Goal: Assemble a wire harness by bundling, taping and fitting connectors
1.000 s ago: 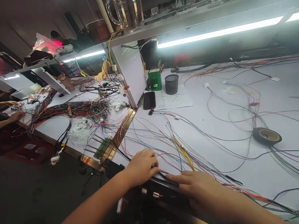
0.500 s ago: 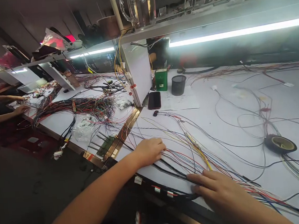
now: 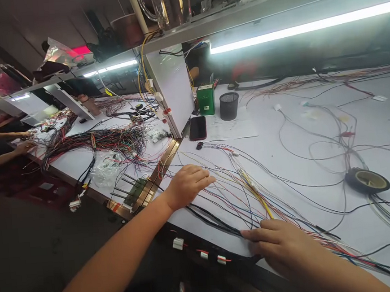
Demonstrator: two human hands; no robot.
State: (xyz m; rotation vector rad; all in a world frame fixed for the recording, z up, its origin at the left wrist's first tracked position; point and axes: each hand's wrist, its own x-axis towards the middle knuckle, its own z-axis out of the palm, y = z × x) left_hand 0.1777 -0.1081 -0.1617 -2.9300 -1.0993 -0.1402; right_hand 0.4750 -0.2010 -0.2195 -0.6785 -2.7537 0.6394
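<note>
My left hand (image 3: 190, 182) is over the wires near the table's front edge, its index finger stretched out to the right and the other fingers curled. Whether it holds a wire is hidden. My right hand (image 3: 273, 243) has its fingers pressed round the black cables (image 3: 214, 221) at the front edge. Thin coloured wires (image 3: 239, 198) spread across the white table between and beyond my hands, and a yellow bundle (image 3: 262, 201) runs toward my right hand. White connectors (image 3: 204, 255) on short red wires hang at the front edge.
A tape roll (image 3: 367, 180) lies on wires at the right. Behind are a phone (image 3: 198, 128), a green box (image 3: 206, 100) and a mesh cup (image 3: 229, 106). A green block with rods (image 3: 135, 190) stands left, near a wire heap (image 3: 113, 139). Another person's hands are far left.
My left hand has moved up and left, its index finger now stretched out. My right hand stays at the black cables. The view has shifted slightly.
</note>
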